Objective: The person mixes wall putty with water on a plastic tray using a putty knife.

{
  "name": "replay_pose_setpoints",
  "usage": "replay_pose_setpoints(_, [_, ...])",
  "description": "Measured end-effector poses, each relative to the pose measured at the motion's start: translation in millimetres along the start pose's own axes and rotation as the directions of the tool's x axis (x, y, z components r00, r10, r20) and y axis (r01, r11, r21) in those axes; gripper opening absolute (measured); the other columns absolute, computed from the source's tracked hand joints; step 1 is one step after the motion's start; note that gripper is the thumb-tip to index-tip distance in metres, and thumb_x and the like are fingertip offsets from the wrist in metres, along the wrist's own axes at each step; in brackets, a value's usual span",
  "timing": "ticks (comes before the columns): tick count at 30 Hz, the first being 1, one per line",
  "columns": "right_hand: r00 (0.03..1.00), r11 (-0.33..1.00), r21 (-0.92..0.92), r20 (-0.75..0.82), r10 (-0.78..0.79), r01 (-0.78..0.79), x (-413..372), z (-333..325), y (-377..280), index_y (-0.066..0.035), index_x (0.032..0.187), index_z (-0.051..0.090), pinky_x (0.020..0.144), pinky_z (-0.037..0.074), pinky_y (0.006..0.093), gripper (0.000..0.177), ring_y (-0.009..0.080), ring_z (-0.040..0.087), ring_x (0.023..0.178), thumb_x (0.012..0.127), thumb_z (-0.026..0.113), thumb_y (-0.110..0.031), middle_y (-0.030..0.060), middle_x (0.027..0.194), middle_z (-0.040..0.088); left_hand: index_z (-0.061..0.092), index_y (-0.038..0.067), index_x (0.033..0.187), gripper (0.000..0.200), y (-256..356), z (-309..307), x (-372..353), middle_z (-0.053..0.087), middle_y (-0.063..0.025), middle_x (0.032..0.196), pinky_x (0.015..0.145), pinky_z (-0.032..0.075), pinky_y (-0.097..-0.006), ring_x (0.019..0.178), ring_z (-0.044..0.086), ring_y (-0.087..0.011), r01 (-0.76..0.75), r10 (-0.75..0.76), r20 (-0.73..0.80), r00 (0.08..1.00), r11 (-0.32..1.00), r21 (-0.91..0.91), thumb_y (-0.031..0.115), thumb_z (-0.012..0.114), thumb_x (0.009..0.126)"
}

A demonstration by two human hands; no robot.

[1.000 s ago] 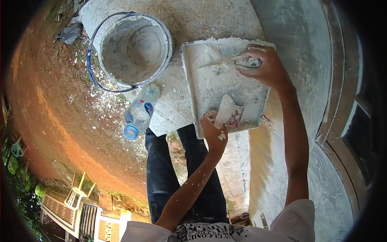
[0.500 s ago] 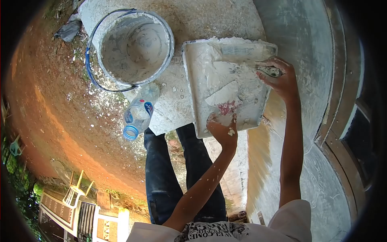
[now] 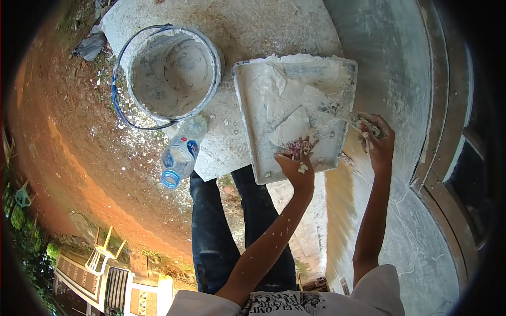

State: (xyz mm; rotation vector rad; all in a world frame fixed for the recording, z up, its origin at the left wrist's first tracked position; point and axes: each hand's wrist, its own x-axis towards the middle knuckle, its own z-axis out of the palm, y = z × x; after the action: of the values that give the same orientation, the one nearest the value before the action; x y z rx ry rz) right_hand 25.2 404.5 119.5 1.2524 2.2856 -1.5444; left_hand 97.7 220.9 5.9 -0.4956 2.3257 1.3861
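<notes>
A shallow rectangular tray [image 3: 243,105] smeared with wet white putty [image 3: 271,81] lies in front of me. My left hand [image 3: 297,167], flecked with putty, is closed around the reddish, caked handle of a putty knife. The broad blade of this left putty knife [image 3: 291,128] is coated white and lies over the tray. At the tray's right edge, my right hand [image 3: 377,136] grips the handle of a second putty knife [image 3: 342,112]. Its blade points left over the tray, close to the putty. Fingers hide part of both handles.
Left of the tray stands a putty-coated bucket [image 3: 217,68] with a blue handle. A clear plastic bottle [image 3: 181,154] with a blue neck lies below it. Both rest by a pale, splattered board [image 3: 274,26]. Spattered soil [image 3: 126,174] lies left, a grey wall [image 3: 390,68] right.
My right hand has moved right and down, drawing its putty knife toward the tray's right edge and tilting it. My left hand stays nearly in place. The view has shifted slightly.
</notes>
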Motion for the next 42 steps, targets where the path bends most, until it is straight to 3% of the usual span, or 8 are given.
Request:
replay_pose_setpoints(1, [0.998,0.998,0.041,-0.023,0.050,-0.049,-8.7,-3.1,6.2,0.001,0.104,0.066,0.049,0.040,0.0200,0.016,0.0053,0.056,0.063,0.090,0.070,-0.007,0.0015,0.085,0.064,0.038,0.000,0.117,0.041,10.7,-9.8,2.9,0.055,-0.0128,0.108,0.073,0.050,-0.0291,0.087,0.060,-0.0184,0.168,-0.151,0.074,0.986,0.893,-0.417,0.003,0.064,0.086])
replay_pose_setpoints(2, [0.994,0.992,0.083,-0.042,0.099,-0.096,-17.4,-5.1,12.3,0.000,0.105,0.065,0.046,0.036,0.0193,0.014,0.0031,0.053,0.059,0.093,0.066,-0.007,0.0006,0.085,0.063,0.036,0.001,0.120,0.041,20.1,-20.0,7.0,0.059,-0.0131,0.112,0.067,0.052,-0.0255,0.082,0.062,-0.0151,0.316,-0.251,0.202,0.947,0.596,-0.738,0.002,0.060,0.088])
replay_pose_setpoints(8, [0.968,0.972,0.185,-0.181,0.176,-0.142,-79.2,5.8,-12.2,0.000,0.105,0.066,0.049,0.035,0.0176,0.019,0.0002,0.047,0.062,0.096,0.064,-0.016,-0.0002,0.089,0.064,0.053,-0.006,0.119,0.032,52.7,-76.3,50.0,0.067,-0.0145,0.107,0.067,0.053,-0.0260,0.089,0.066,-0.0155,0.449,-0.143,0.452,0.880,0.559,-0.697,0.008,0.062,0.091])
replay_pose_setpoints(11, [0.949,0.998,-0.012,-0.312,0.051,-0.058,-95.1,17.6,-38.3,0.004,0.097,0.067,0.054,0.041,0.0197,0.015,0.0046,0.054,0.067,0.092,0.065,-0.010,0.0035,0.089,0.066,0.054,-0.004,0.123,0.032,69.5,-86.4,66.5,0.066,-0.0123,0.112,0.073,0.055,-0.0270,0.094,0.066,-0.0160,0.630,-0.198,0.645,0.738,0.546,-0.553,0.005,0.055,0.092])
replay_pose_setpoints(14, [0.939,0.946,-0.319,-0.305,-0.158,0.056,-103.1,21.8,-46.1,0.006,0.096,0.066,0.063,0.048,0.0241,0.014,0.0099,0.060,0.072,0.089,0.068,-0.007,0.0090,0.087,0.068,0.053,-0.004,0.123,0.032,72.0,-82.4,75.4,0.066,-0.0123,0.111,0.076,0.058,-0.0296,0.097,0.067,-0.0186,0.634,-0.166,0.656,0.736,0.508,-0.583,0.003,0.055,0.092])
replay_pose_setpoints(17, [0.932,0.954,-0.298,-0.334,-0.142,0.039,-100.0,43.4,-58.1,0.006,0.095,0.066,0.072,0.051,0.0292,0.014,0.0141,0.063,0.077,0.089,0.068,-0.006,0.0124,0.086,0.069,0.054,-0.004,0.122,0.031,76.9,-81.3,84.4,0.066,-0.0134,0.110,0.075,0.058,-0.0313,0.098,0.067,-0.0205,0.660,-0.117,0.703,0.702,0.479,-0.579,0.002,0.054,0.091])
replay_pose_setpoints(33, [0.887,0.957,-0.289,-0.433,-0.161,0.032,-66.8,82.5,-54.8,0.005,0.094,0.068,0.071,0.051,0.0303,0.009,0.0149,0.064,0.076,0.088,0.066,0.000,0.0121,0.085,0.070,0.052,-0.001,0.120,0.028,79.2,-70.9,81.9,0.065,-0.0130,0.102,0.068,0.052,-0.0306,0.084,0.065,-0.0180,0.416,-0.038,0.492,0.870,0.592,-0.690,0.003,0.050,0.092])
replay_pose_setpoints(42, [0.871,0.979,-0.204,-0.479,-0.108,0.009,-73.6,70.5,-71.0,0.006,0.090,0.067,0.066,0.049,0.0264,0.005,0.0108,0.062,0.074,0.088,0.065,0.002,0.0096,0.082,0.069,0.053,0.001,0.121,0.030,64.4,-79.5,95.1,0.066,-0.0111,0.103,0.067,0.053,-0.0308,0.084,0.065,-0.0170,0.470,-0.119,0.509,0.852,0.600,-0.647,0.009,0.054,0.092])
